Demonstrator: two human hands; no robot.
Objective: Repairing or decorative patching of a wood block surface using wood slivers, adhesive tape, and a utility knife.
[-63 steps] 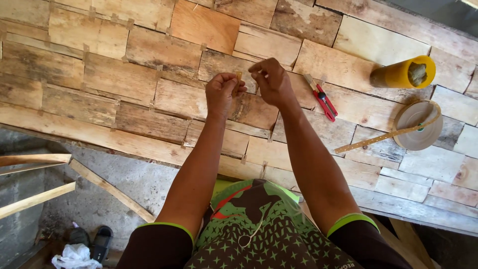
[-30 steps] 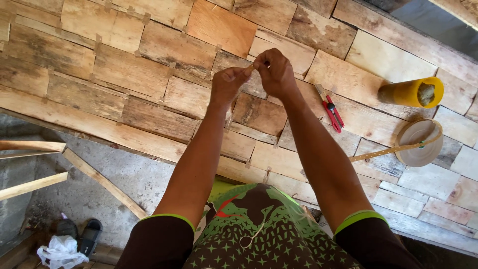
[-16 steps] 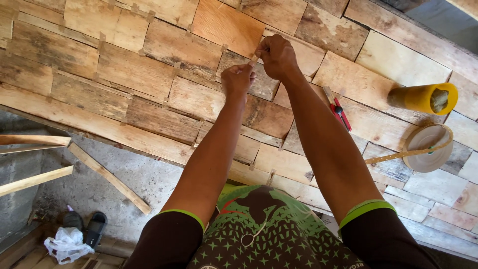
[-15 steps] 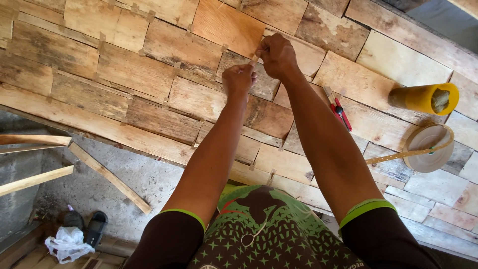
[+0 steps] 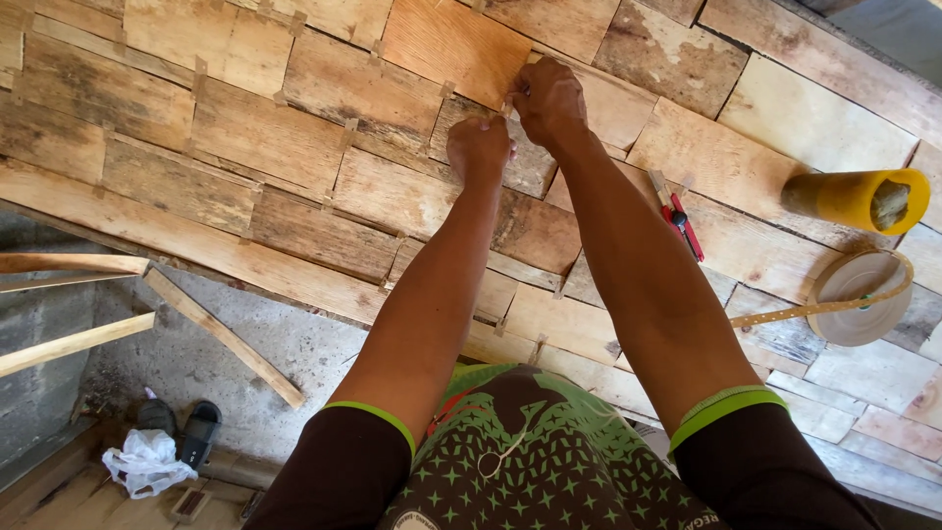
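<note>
Patchwork of wooden veneer sheets (image 5: 265, 137) taped edge to edge on a counter. Left hand (image 5: 479, 149) presses, fingers curled, onto a sheet seam; right hand (image 5: 548, 98), just beyond, pinches a tape strip (image 5: 509, 102) at that seam. Tape roll (image 5: 856, 297) lies well right.

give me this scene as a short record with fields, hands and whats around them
left hand: pressed on the patchwork veneer sheet
right hand: fingers pinched at a seam between veneer pieces; what they hold is too small to tell
near right arm: red-handled cutter lying on the sheet
far right: yellow tube on its side, tape roll with a loose strip
lower left: wooden sticks, sandals, white bag
</note>
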